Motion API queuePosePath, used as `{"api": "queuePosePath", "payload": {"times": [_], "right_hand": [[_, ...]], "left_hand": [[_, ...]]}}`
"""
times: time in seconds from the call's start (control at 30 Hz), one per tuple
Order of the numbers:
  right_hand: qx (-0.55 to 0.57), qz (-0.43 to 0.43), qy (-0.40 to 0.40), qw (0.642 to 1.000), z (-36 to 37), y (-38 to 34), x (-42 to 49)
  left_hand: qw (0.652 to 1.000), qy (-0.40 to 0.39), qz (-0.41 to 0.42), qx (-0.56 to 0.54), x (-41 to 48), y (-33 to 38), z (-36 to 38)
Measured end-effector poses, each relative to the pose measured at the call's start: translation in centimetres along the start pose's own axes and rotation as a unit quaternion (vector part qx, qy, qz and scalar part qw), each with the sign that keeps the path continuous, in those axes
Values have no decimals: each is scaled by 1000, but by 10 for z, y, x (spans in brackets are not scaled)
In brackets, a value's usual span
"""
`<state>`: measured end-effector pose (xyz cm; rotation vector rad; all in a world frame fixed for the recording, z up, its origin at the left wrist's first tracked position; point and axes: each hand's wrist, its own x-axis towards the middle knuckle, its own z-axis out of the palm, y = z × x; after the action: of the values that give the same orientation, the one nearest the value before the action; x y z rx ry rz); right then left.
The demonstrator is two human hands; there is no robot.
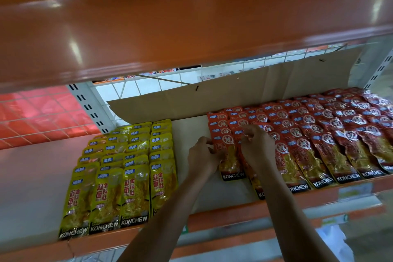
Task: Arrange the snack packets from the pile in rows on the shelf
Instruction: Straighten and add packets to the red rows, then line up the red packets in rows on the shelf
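Glossy red foil snack packets (pixel 319 144) lie in overlapping rows along the right of the white shelf (pixel 187 130), reaching its orange front lip; the left hand (pixel 202 155) pinches the outer edge of the leftmost row's front packet, fingers curled; the right hand (pixel 257 147) grips packet tops just beside it; a bare strip separates these from the yellow foil snack packets (pixel 127 176); a brown cardboard sheet (pixel 234 95) stands behind.

- Shelf (pixel 192 127): pale deck, orange front lip.
- Yellow packets (pixel 119 176): four overlapping rows, left of centre.
- Red packets (pixel 319 134): overlapping rows, right side.
- Cardboard sheet (pixel 234 91): upright along the back.
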<state>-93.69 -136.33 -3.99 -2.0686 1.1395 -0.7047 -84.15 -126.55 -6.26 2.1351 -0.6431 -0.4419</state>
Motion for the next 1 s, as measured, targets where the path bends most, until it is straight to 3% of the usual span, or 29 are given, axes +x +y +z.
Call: {"api": "queuePosePath", "payload": {"times": [0.23,0.6,1.0], "right_hand": [[-26,-26,-7,999,7,-7,-1],[-38,-115,-86,989,64,-61,-29],[-31,-223,-189,956,199,-191,-101]], "left_hand": [[997,6,0,75,1,2,0],[970,144,157,112,4,-21,-61],[935,278,111,188,-7,-138,-224]]}}
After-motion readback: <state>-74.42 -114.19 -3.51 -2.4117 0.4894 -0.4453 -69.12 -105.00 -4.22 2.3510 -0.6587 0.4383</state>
